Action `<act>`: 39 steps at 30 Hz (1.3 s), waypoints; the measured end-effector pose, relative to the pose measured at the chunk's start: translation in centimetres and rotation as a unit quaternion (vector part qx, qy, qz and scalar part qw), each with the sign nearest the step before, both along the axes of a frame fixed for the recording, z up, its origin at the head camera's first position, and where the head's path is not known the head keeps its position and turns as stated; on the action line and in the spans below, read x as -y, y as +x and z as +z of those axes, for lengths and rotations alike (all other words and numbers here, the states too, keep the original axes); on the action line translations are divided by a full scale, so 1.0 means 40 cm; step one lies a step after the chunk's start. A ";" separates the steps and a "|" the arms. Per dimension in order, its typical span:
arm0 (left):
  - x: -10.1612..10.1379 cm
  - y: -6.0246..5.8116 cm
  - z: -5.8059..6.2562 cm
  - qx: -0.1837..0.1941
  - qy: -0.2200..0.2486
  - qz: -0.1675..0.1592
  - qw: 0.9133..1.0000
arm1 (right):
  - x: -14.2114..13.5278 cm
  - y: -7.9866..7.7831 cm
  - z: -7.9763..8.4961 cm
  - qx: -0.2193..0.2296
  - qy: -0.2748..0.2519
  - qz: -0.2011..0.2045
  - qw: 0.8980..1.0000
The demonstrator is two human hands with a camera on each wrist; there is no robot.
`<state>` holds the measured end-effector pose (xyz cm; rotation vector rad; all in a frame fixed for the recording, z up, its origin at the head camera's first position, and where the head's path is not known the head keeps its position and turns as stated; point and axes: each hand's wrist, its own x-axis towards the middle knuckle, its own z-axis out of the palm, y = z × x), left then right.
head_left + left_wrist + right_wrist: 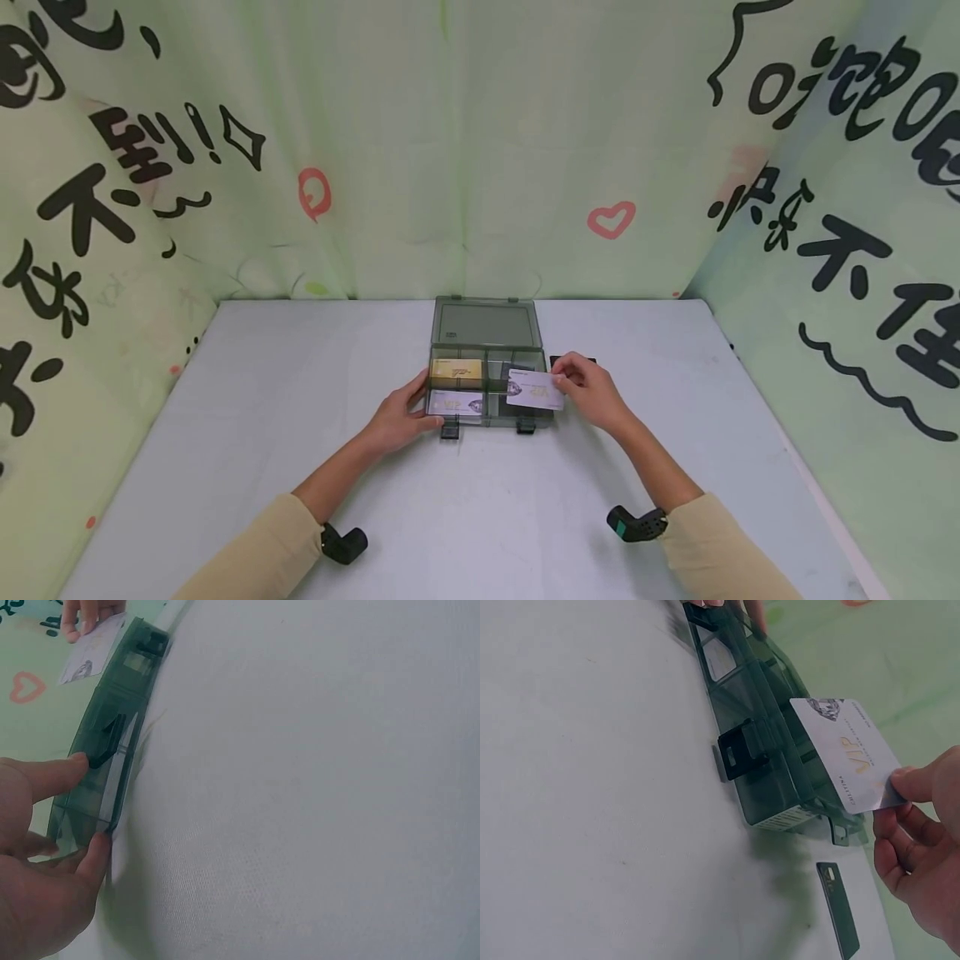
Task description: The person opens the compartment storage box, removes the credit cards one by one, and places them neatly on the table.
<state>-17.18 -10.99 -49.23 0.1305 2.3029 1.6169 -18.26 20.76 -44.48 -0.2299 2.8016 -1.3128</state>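
A dark translucent plastic box (495, 423) with compartments stands on the table, its lid (487, 323) raised at the back. My left hand (397, 417) holds its left end, thumb at the front near a latch (111, 742) and fingers around the lower corner. With thumb and fingertips, my right hand (592, 392) pinches a pale VIP card (847, 754) by its edge, tilted over the right compartments. A gold card (456, 369) lies in the back left compartment and a pale card (455, 403) in the front left one. The held card partly hides the right compartments.
A dark card (838, 911) lies on the white table (300, 375) just right of the box, partly behind my right hand in the head view. Two latches hang at the box's front. A printed curtain (465, 167) rises behind the table's back edge and along both sides.
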 end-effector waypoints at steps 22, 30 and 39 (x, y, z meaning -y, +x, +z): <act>0.003 -0.001 -0.001 0.000 0.003 -0.003 1.000 | -0.057 -0.001 0.006 0.015 0.016 -0.032 0.999; 0.002 -0.004 -0.004 0.000 0.004 -0.004 1.000 | -0.080 0.004 0.002 0.018 0.031 -0.046 0.998; -0.001 0.002 0.000 -0.001 -0.005 -0.001 1.000 | -0.115 0.009 -0.011 0.031 0.035 -0.064 0.997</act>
